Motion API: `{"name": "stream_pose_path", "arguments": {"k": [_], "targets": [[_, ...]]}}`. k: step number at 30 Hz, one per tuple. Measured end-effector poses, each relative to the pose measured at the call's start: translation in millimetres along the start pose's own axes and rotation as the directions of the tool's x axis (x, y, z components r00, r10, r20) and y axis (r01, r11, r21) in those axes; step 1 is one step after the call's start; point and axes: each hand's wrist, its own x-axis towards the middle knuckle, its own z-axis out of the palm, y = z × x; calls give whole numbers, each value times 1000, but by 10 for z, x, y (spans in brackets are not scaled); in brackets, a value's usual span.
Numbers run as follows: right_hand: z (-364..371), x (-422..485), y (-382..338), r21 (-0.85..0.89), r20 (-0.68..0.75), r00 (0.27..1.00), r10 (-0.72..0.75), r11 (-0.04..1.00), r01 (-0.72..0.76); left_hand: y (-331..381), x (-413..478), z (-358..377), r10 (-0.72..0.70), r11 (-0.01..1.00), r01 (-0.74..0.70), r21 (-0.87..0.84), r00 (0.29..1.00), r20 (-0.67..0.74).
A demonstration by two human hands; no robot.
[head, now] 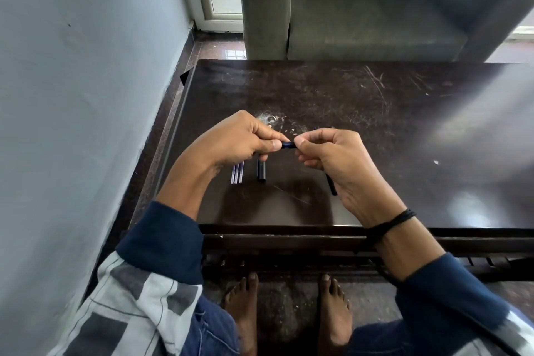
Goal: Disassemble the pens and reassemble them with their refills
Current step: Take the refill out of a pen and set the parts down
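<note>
Left hand [239, 141] and right hand [332, 159] meet above the near-left part of the table [375, 113]. Each pinches one end of a short blue pen piece [289, 145] between thumb and forefinger, with the other fingers curled in under. Only a small stretch of the piece shows between the two thumbs: dark blue, glossy, round, lying level and running left to right. It is probably light, stiff plastic with a smooth skin, so a fingertip pinch close to the joint, with a twist or a straight pull along its length, looks like the right hold. Gripped too loosely, it would likely slip. A slim black tube [333, 186] pokes out below the right palm toward the near edge; whether that hand holds it or it lies on the table I cannot tell. Just beneath the left hand, three refills [237, 173] lie side by side, clear with a violet tint, aligned near to far. They look thin and bendy, would roll easily, and are best lifted one at a time. Just right of them rests a short black barrel [261, 172], parallel to them. Farther on, white scuffs [274, 118] mark the dark top, and beyond the far edge stands a grey armchair [361, 9].
</note>
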Motion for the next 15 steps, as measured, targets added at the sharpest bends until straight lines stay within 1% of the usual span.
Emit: {"name": "stream_pose_path", "arguments": {"k": [2, 4, 6, 9, 15], "targets": [[-15, 8, -15, 15, 26, 1000, -17, 1000, 16, 1, 2, -1, -3, 1000, 3, -3, 1000, -5], [-20, 9, -15, 31, 56, 998, -3, 1000, 1, -11, 11, -4, -14, 1000, 14, -9, 1000, -14], [-2, -8, -13, 10, 38, 999, 18, 1000, -19, -20, 15, -3, -18, 1000, 18, -11, 1000, -13], [14, -9, -6, -12, -9, 1000, 4, 1000, -4, -7, 10, 5, -8, 1000, 8, -9, 1000, 0], [-8, 0, -24, 36, 50, 998, 23, 999, -25, -32, 29, -3, -11, 1000, 11, -17, 1000, -5]]}}
